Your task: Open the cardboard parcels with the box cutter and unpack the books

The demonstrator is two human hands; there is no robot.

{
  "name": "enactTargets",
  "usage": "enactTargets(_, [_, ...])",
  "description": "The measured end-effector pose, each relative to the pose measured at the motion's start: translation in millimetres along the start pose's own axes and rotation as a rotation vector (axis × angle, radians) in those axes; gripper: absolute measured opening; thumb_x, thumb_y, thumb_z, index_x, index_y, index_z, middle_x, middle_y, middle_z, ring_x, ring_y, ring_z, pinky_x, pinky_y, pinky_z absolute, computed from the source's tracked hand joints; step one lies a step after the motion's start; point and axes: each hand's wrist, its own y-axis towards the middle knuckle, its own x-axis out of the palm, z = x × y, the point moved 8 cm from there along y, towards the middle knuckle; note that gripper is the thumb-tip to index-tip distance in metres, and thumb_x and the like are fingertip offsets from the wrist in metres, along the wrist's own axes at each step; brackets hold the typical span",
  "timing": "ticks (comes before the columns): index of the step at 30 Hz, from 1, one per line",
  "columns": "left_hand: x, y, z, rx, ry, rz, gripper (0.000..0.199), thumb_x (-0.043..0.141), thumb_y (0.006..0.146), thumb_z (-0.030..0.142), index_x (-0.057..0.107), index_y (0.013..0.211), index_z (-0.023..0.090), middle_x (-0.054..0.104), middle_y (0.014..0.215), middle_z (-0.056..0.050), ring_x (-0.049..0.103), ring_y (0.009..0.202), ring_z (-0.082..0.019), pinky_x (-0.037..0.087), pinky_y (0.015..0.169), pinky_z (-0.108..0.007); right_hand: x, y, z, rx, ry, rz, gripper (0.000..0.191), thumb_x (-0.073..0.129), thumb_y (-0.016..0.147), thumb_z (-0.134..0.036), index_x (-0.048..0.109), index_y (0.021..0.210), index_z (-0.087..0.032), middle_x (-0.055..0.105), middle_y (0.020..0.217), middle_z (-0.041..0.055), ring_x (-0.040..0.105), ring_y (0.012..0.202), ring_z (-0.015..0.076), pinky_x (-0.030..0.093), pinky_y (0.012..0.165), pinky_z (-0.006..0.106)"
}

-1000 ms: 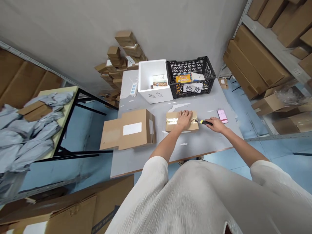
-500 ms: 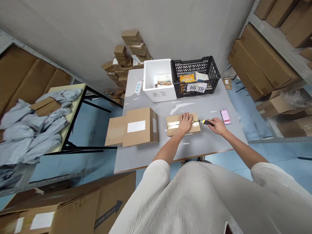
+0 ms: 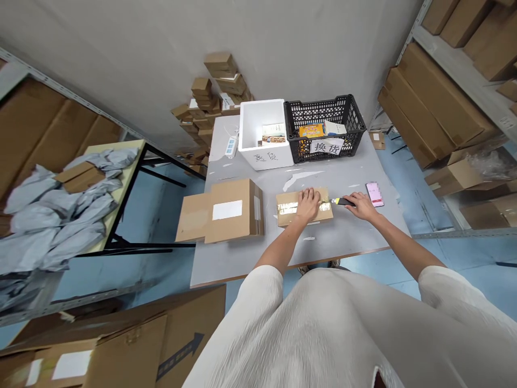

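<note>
A small cardboard box (image 3: pixel 287 217) with shiny tape along its top lies on the grey table. My left hand (image 3: pixel 308 205) rests over this box, its fingers bent towards the far edge, holding it against the tabletop. In my closed right hand (image 3: pixel 362 206) is a black and yellow utility knife (image 3: pixel 343 201). The knife points left, its tip at the right end of the box beside the tape; whether the blade touches is too small to tell. A phone with a pink screen (image 3: pixel 375 194) lies just beyond my right hand.
Left on the table (image 3: pixel 226 264) stands a larger cardboard box (image 3: pixel 230 226). A white foam bin (image 3: pixel 266 161) and a black plastic crate (image 3: pixel 298 148) with packets inside line the back, near a power strip (image 3: pixel 231 146). Grey parcels (image 3: pixel 76 207) cover a side table; boxes fill the right shelves.
The knife has shifted very slightly and turned a little in my right hand, its tip staying by the box's right end. My left hand keeps its place on the box.
</note>
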Motion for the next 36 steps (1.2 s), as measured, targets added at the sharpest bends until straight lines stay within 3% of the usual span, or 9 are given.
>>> enactTargets(6, [0.4, -1, -2, -0.019, -0.009, -0.019, 0.055, 0.037, 0.113, 0.039, 0.048, 0.165, 0.023, 0.039, 0.180, -0.021, 0.032, 0.169, -0.038, 0.021, 0.134, -0.063, 3, 12, -9, -0.003, 0.020, -0.023, 0.053, 0.051, 0.110, -0.050, 0.069, 0.155, -0.029, 0.071, 0.133, 0.0173, 0.057, 0.121, 0.0372, 0.041, 0.097, 0.045])
enactTargets(12, [-0.4, -3, -1, -0.013, -0.007, -0.020, 0.055, 0.032, 0.114, 0.037, 0.049, 0.164, 0.020, 0.042, 0.178, -0.023, 0.034, 0.167, -0.036, 0.022, 0.135, -0.061, -14, 11, 28, 0.100, 0.040, 0.056, 0.054, 0.052, 0.108, -0.049, 0.071, 0.153, -0.026, 0.073, 0.130, 0.0172, 0.061, 0.120, 0.0382, 0.046, 0.098, 0.046])
enactTargets(15, [-2.2, -1, -2, -0.038, -0.033, -0.009, 0.058, 0.034, 0.114, 0.041, 0.048, 0.165, 0.018, 0.040, 0.179, -0.022, 0.030, 0.169, -0.036, 0.018, 0.136, -0.061, -19, 11, 26, 0.062, 0.094, 0.077, 0.055, 0.056, 0.107, -0.050, 0.070, 0.152, -0.022, 0.073, 0.133, 0.0174, 0.062, 0.124, 0.0386, 0.048, 0.104, 0.047])
enactTargets(20, [-7.9, -9, -12, -0.051, -0.106, -0.050, 0.063, 0.044, 0.111, 0.052, 0.048, 0.166, 0.020, 0.032, 0.184, -0.018, 0.020, 0.174, -0.034, 0.012, 0.139, -0.058, -18, 35, 9, 0.122, 0.201, 0.084, 0.051, 0.056, 0.107, -0.051, 0.073, 0.143, -0.020, 0.075, 0.129, 0.0169, 0.065, 0.124, 0.0366, 0.050, 0.106, 0.045])
enactTargets(24, [-12.0, -39, -22, 0.019, -0.109, -0.111, 0.077, 0.062, 0.102, 0.067, 0.048, 0.166, 0.026, 0.031, 0.183, -0.017, 0.023, 0.172, -0.035, 0.017, 0.138, -0.058, -16, 76, -25, 0.039, 0.261, 0.069, 0.047, 0.058, 0.106, -0.049, 0.074, 0.138, -0.019, 0.075, 0.133, 0.0167, 0.066, 0.125, 0.0348, 0.051, 0.108, 0.044])
enactTargets(29, [-12.1, -70, -37, -0.016, -0.070, -0.160, 0.081, 0.073, 0.099, 0.055, 0.041, 0.171, 0.034, 0.038, 0.179, -0.014, 0.033, 0.165, -0.036, 0.026, 0.133, -0.056, 2, 118, -81, -0.083, 0.262, -0.070, 0.042, 0.060, 0.103, -0.046, 0.075, 0.133, -0.021, 0.076, 0.139, 0.0147, 0.065, 0.132, 0.0354, 0.048, 0.112, 0.047])
enactTargets(32, [-19.0, -72, -48, -0.099, -0.070, -0.114, 0.085, 0.079, 0.095, 0.056, 0.043, 0.168, 0.034, 0.047, 0.170, -0.015, 0.042, 0.158, -0.038, 0.032, 0.130, -0.055, 9, 122, -94, -0.058, 0.235, -0.126, 0.040, 0.058, 0.103, -0.046, 0.075, 0.130, -0.021, 0.078, 0.135, 0.0144, 0.066, 0.130, 0.0362, 0.046, 0.113, 0.051])
enactTargets(36, [-27.6, -70, -62, -0.192, -0.031, -0.076, 0.082, 0.090, 0.087, 0.056, 0.054, 0.157, 0.030, 0.060, 0.151, -0.017, 0.056, 0.143, -0.039, 0.040, 0.124, -0.053, 6, 110, -84, 0.032, 0.177, -0.115, 0.044, 0.057, 0.103, -0.049, 0.075, 0.129, -0.018, 0.077, 0.136, 0.0170, 0.066, 0.130, 0.0382, 0.045, 0.111, 0.053])
